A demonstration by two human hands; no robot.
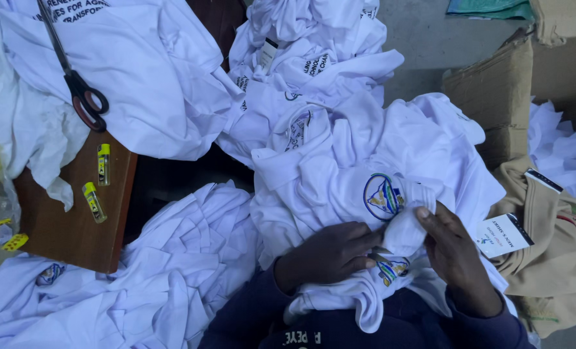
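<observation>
A white polo shirt (359,161) with a round blue, yellow and green crest lies crumpled on my lap. My left hand (330,255) presses flat on its lower folds, fingers pointing right. My right hand (453,249) pinches a bunched white fold (407,226) of the same shirt just below the crest, thumb on top. A second, smaller crest (391,268) shows between my two hands. Both forearms are in dark blue sleeves.
More white shirts are heaped at the back (301,58), at the left (126,71) and in front (171,271). Black-handled scissors (77,84) lie on the left heap. Two yellow lighters (97,184) rest on a brown board. A tan shirt with a tag (546,239) and cardboard boxes (501,90) stand at the right.
</observation>
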